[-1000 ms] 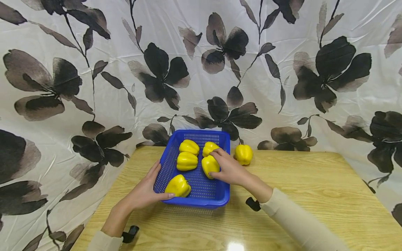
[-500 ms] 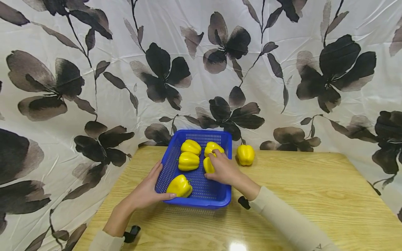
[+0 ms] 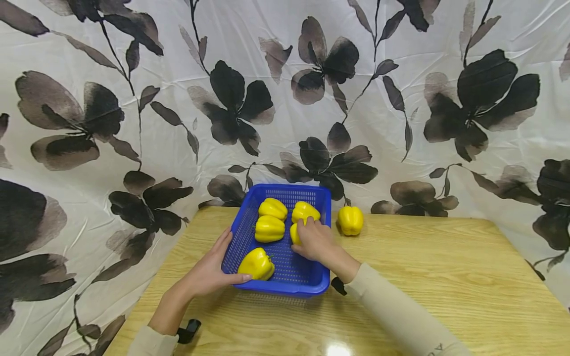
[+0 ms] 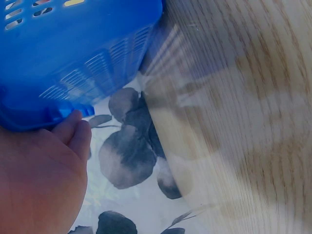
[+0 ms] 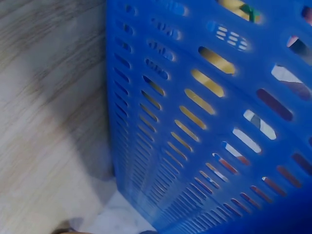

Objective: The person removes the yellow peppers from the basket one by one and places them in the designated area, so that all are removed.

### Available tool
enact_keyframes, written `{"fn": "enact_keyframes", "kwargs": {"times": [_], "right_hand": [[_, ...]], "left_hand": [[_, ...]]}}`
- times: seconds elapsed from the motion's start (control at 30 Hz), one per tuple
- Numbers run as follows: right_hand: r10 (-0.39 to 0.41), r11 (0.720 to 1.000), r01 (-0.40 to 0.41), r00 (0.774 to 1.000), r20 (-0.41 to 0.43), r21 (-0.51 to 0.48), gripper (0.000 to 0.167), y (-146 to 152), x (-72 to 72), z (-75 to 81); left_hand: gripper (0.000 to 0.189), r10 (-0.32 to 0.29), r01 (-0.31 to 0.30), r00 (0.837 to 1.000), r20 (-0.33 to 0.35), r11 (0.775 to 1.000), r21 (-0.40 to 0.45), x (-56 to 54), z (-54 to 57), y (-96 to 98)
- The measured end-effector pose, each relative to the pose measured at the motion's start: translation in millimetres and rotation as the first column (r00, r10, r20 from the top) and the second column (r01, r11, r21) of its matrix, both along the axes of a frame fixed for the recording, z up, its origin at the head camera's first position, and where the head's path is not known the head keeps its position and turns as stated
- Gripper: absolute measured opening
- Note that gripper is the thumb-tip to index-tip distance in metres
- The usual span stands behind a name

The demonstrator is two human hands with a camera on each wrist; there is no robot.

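Note:
A blue slotted plastic basket (image 3: 289,288) stands on the table with several yellow bell peppers in it. My left hand (image 3: 208,273) grips its front left corner, thumb over the front rim and fingers along the left side. Inside at the right, my right hand (image 3: 317,242) holds a yellow bell pepper (image 3: 295,235), mostly hidden beneath the fingers. Just behind it lies another pepper (image 3: 305,211). Two peppers (image 3: 269,229) sit side by side at the left, and one pepper (image 3: 257,264) lies in the front left corner. In the right wrist view the basket wall (image 5: 195,146) hides the hand.
One more yellow bell pepper (image 3: 351,221) sits on the wooden table (image 3: 427,267), just right of the basket. A white cloth with dark flowers (image 3: 276,99) hangs behind the table and along both sides.
My right hand has shifted slightly left within the basket and now covers more of the pepper it holds. The left hand stays on the corner, and the head view has turned a little left.

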State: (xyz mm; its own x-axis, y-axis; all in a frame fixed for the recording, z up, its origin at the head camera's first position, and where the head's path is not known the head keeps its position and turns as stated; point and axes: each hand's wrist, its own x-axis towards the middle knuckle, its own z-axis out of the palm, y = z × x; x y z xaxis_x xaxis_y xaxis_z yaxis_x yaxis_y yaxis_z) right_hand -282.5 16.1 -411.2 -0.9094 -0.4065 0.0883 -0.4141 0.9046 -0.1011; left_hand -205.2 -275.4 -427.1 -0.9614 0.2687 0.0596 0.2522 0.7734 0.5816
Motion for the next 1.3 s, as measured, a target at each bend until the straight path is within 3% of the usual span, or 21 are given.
{"fn": "enact_keyframes", "kwargs": {"times": [0.27,0.93,1.13,1.3], "right_hand": [[-0.001,1.0,0.001,1.0,-0.008,0.025,0.065,-1,-3.6,-0.3],[-0.102,0.995,0.102,0.994,0.028,-0.02,0.065,-10,-13.5,-2.3],[-0.064,0.996,0.067,0.997,0.053,-0.055,0.062,-7,-15.0,-0.7],[0.008,0.983,0.016,0.992,0.126,-0.185,0.063,0,-19.0,4.6]], "left_hand": [[0.129,0.001,-0.001,1.0,0.004,1.0,0.004,-0.7,-1.2,-0.4],[0.13,0.004,-0.004,1.0,0.011,1.0,0.008,-0.3,-1.3,-0.1],[0.129,0.002,-0.002,1.0,0.014,1.0,0.012,0.6,-0.5,-0.6],[0.13,0.0,-0.001,1.0,0.018,1.0,0.014,0.1,0.1,-0.6]]}}
